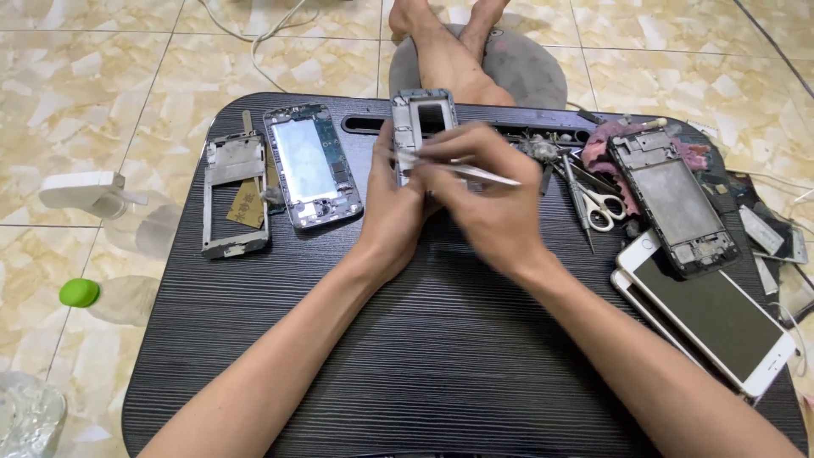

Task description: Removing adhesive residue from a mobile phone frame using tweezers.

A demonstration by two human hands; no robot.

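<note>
My left hand point(392, 208) grips the lower part of an opened phone frame point(424, 114) standing near the far middle of the black lap table point(441, 356). My right hand point(485, 191) is closed around metal tweezers point(475, 170), whose shaft crosses over the frame toward the left. The lower half of the phone frame is hidden behind both hands.
Two stripped phone frames point(312, 165) point(235, 193) lie at the left of the table. At the right lie scissors point(598, 203), screwdrivers, another opened phone point(674, 203) on a pink cloth and a white phone point(721, 309). Bare feet rest on a grey cushion point(530, 72) beyond.
</note>
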